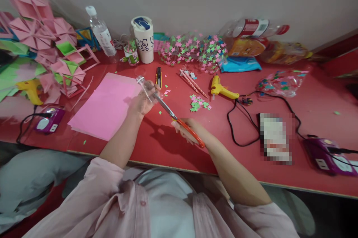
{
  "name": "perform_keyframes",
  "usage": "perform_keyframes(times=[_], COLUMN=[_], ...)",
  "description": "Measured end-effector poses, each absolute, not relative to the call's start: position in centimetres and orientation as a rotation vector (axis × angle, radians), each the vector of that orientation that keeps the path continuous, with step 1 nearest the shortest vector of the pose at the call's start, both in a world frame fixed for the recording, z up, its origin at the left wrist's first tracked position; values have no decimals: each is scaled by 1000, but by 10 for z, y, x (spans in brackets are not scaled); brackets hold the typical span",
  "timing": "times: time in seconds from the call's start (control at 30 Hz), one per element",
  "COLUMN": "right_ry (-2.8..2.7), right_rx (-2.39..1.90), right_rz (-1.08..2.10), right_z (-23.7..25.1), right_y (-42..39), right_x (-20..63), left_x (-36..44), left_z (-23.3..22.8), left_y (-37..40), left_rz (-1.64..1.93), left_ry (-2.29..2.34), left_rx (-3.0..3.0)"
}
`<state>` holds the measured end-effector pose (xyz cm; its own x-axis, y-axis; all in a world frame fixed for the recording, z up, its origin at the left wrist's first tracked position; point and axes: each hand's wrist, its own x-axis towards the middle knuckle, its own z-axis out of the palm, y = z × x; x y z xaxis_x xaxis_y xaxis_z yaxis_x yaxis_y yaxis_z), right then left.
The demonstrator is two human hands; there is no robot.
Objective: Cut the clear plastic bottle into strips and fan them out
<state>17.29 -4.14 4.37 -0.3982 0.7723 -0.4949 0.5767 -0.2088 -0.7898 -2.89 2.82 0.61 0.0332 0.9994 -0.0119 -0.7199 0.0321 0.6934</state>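
Your left hand [144,101]: closed around a clear plastic bottle piece [145,88], held above the worktop [167,145] middle. Your right hand [187,130]: gripping orange-handled scissors [179,120], blades at the piece. Pink paper sheet [107,105]: left of your hands. Yellow glue gun [222,89]: toward the back edge.

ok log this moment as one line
left hand: holds clear bottle piece | right hand: orange scissors at it | pink paper beside

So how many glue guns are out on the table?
2. One yellow glue gun lies right of centre by the paper stars; another sits far left under pink paper shapes. Others may be hidden.
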Motion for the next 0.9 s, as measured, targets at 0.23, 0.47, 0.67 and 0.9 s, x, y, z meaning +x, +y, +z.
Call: perform_keyframes(times=[0.23, 0.47, 0.67, 0.9], right_ry=[-1804, -1833, -1805, -1836], right_rx=[-1656, -1523, -1582, -1682], right_rz=[1713, 1721, 1688, 1595], right_z=[45, 41, 44, 40], right_y=[-40, -40, -42, -42], right_x=[171, 174, 169, 168], left_x=[-32, -28, -26, -26], left_z=[6, 5, 3, 3], left_y=[29, 26, 26, 26], left_rz=[1442, 1385, 1399, 1413], left_ry=[638, 639, 577, 591], left_rx=[574, 704, 726, 686])
